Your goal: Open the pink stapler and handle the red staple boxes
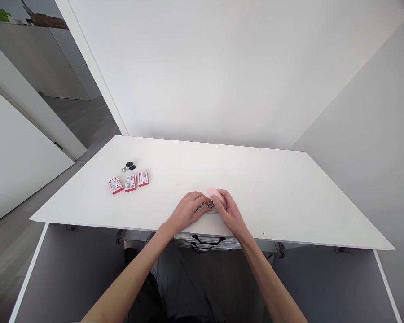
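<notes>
At the lower centre of the frame, a pale pink box (215, 194) is in the right hand (232, 211), whose fingers and thumb curl closely around its sides. The left hand (187, 211) is palm down and half curled over small silvery metal pieces (198, 209); whether it grips any of them cannot be told. Both hands rest near the front edge of the white surface (272, 188).

The likeliest trouble is spillage: a knock from the left fingers could scatter the loose pieces, and some might slide over that near edge. Squeezing the box too hard could also crush its walls, if it is thin card.

The box leans, its long axis seeming to run from upper left to lower right, with the bare end pointing to the upper left; the other end is hidden by the right hand. At centre left lie three pink-and-white cartons (130, 183) and black-headed keys (129, 164).
</notes>
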{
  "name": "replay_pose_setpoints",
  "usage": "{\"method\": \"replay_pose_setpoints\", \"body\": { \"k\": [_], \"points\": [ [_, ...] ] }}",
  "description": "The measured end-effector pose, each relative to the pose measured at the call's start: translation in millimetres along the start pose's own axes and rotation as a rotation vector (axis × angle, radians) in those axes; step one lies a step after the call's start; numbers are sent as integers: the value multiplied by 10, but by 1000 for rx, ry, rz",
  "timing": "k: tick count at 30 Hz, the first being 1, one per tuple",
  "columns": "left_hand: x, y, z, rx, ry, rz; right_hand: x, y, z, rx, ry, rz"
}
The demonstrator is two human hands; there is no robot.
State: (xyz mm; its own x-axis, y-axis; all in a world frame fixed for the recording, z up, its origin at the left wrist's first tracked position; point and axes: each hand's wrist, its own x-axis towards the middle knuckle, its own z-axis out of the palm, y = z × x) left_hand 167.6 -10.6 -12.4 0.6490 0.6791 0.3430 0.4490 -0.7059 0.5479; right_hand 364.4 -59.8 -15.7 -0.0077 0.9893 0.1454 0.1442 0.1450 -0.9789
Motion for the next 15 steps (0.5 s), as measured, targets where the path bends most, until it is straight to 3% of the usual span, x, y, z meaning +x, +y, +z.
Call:
{"method": "replay_pose_setpoints", "body": {
  "k": [15],
  "points": [
    [-11,-10,15,-1,5,-17,-13,-28,-1,-16,-42,-44]
  ]
}}
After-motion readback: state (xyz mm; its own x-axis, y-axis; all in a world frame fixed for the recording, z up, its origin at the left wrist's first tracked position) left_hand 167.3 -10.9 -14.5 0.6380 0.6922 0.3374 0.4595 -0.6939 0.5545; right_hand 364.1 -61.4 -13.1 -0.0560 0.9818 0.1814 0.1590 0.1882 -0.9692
